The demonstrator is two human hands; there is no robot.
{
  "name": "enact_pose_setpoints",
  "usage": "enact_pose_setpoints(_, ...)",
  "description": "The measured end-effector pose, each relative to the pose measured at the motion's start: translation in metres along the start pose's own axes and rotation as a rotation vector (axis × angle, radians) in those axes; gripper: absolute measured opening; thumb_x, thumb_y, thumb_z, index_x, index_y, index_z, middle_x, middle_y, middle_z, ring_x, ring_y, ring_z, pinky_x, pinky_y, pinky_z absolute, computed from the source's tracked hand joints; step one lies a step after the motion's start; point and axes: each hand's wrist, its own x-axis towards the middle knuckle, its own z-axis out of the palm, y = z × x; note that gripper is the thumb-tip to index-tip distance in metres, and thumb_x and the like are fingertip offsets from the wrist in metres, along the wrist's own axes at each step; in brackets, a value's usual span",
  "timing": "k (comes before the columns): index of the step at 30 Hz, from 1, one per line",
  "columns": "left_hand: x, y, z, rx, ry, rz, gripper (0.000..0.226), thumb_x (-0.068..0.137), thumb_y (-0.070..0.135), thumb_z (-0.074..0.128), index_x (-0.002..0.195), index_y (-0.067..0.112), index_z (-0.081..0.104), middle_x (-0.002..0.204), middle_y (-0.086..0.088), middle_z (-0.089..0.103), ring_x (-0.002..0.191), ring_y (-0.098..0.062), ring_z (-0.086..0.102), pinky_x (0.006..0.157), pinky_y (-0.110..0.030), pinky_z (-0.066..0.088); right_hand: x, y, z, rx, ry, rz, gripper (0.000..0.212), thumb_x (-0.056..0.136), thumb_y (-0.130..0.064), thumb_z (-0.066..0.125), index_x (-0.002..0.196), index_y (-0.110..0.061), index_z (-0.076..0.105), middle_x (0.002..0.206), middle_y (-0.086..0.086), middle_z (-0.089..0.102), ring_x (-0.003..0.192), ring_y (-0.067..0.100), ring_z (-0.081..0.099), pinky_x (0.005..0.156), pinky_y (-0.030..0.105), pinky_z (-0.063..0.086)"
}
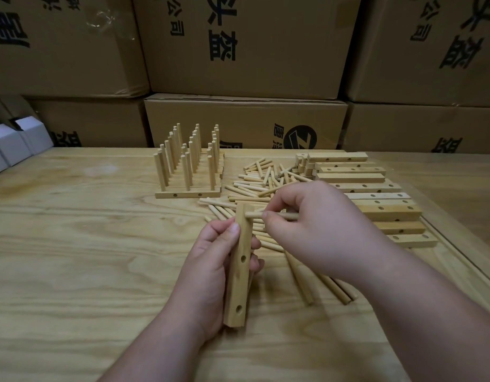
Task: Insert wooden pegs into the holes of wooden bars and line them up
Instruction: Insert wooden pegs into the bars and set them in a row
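Work surface: light plywood table (73, 244), visible grain, extending on every side of the grip point. A raised wooden edge strip (459, 260) runs diagonally along the table to the right of the grip.

Beyond the grip, at the table's far edge: wall of stacked brown cardboard cartons (246, 42) with black printed characters; print appears upside down. The carton directly behind (244, 122) carries a round black logo (300, 141) on its front face.

Far left of the grip, at the table's back corner: small white boxes (15, 144) in a row, partly cut off by the frame edge.
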Motion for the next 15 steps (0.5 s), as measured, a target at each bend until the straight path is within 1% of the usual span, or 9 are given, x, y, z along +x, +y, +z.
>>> enact_pose_setpoints(2, -0.0001, 0.0002, 0.0007, 0.002, -0.014, -0.005, 0.023, 0.088, 0.035, 0.060, 0.101, 0.015, 0.059, 0.074, -0.011, 0.062, 0.049, -0.020, 0.050, 0.065, -0.038, 0.054, 0.0003, 0.0005, -0.0018, 0.009, -0.033, 0.005, 0.014, 0.088, -0.044, 0.064, 0.079, -0.035, 0.071, 0.070, -0.017, 0.067, 0.066, 0.001, 0.062, 0.057, 0.030, 0.053)
enact_pose_setpoints(3, -0.0005, 0.0004, 0.0008, 0.009, -0.015, -0.016, 0.030, 0.091, 0.039, 0.056, 0.106, 0.013, 0.061, 0.073, -0.012, 0.060, 0.048, -0.020, 0.048, 0.064, -0.037, 0.054, 0.0004, 0.0004, -0.0025, 0.019, -0.056, 0.007, 0.014, 0.088, -0.044, 0.065, 0.079, -0.035, 0.071, 0.069, -0.021, 0.067, 0.064, -0.001, 0.062, 0.054, 0.028, 0.051)
enact_pose_setpoints(5, -0.0016, 0.0001, 0.0007, 0.052, -0.007, -0.032, 0.044, 0.095, 0.046, 0.049, 0.111, 0.009, 0.067, 0.068, -0.010, 0.058, 0.046, -0.020, 0.044, 0.061, -0.034, 0.054, -0.0006, -0.0009, -0.0028, 0.038, -0.105, 0.010, 0.012, 0.087, -0.044, 0.065, 0.079, -0.036, 0.072, 0.073, -0.026, 0.068, 0.066, 0.001, 0.064, 0.055, 0.030, 0.055)
enact_pose_setpoints(7, -0.0023, -0.0008, 0.0006, 0.123, -0.005, -0.027, 0.049, 0.094, 0.049, 0.047, 0.101, 0.006, 0.070, 0.058, -0.008, 0.056, 0.044, -0.020, 0.043, 0.060, -0.031, 0.056, -0.0024, -0.0032, -0.0016, 0.030, -0.137, 0.001, 0.012, 0.088, -0.041, 0.064, 0.079, -0.036, 0.071, 0.075, -0.032, 0.068, 0.067, 0.005, 0.067, 0.057, 0.032, 0.060)
enact_pose_setpoints(8, -0.0027, -0.0009, 0.0008, 0.146, -0.008, -0.023, 0.047, 0.093, 0.049, 0.048, 0.095, 0.007, 0.070, 0.054, -0.007, 0.055, 0.044, -0.020, 0.043, 0.060, -0.030, 0.056, -0.0033, -0.0041, -0.0013, 0.019, -0.143, -0.005, 0.012, 0.087, -0.041, 0.064, 0.078, -0.036, 0.071, 0.074, -0.030, 0.069, 0.067, 0.006, 0.068, 0.058, 0.033, 0.061)
enact_pose_setpoints(10, -0.0030, -0.0009, 0.0014, 0.153, -0.024, -0.022, 0.043, 0.090, 0.046, 0.051, 0.092, 0.007, 0.070, 0.055, -0.008, 0.056, 0.045, -0.020, 0.044, 0.061, -0.030, 0.056, -0.0038, -0.0046, -0.0025, -0.012, -0.136, -0.007, 0.012, 0.085, -0.042, 0.064, 0.079, -0.036, 0.072, 0.077, -0.018, 0.073, 0.071, 0.009, 0.070, 0.064, 0.038, 0.063)
enact_pose_setpoints(12, -0.0028, -0.0016, 0.0017, 0.143, -0.040, -0.019, 0.040, 0.086, 0.041, 0.057, 0.101, 0.006, 0.066, 0.064, -0.008, 0.057, 0.045, -0.018, 0.043, 0.062, -0.032, 0.054, -0.0038, -0.0043, -0.0055, -0.060, -0.142, -0.008, 0.014, 0.084, -0.044, 0.063, 0.078, -0.035, 0.072, 0.080, -0.012, 0.073, 0.079, 0.007, 0.069, 0.071, 0.040, 0.062)
enact_pose_setpoints(15, -0.0036, -0.0028, 0.0027, 0.152, -0.025, -0.021, 0.038, 0.083, 0.036, 0.060, 0.106, 0.006, 0.054, 0.069, -0.008, 0.058, 0.043, -0.016, 0.041, 0.062, -0.033, 0.055, -0.0041, -0.0042, -0.0071, -0.112, -0.184, -0.006, 0.014, 0.084, -0.042, 0.062, 0.077, -0.033, 0.070, 0.079, -0.010, 0.073, 0.081, 0.008, 0.068, 0.073, 0.040, 0.062)
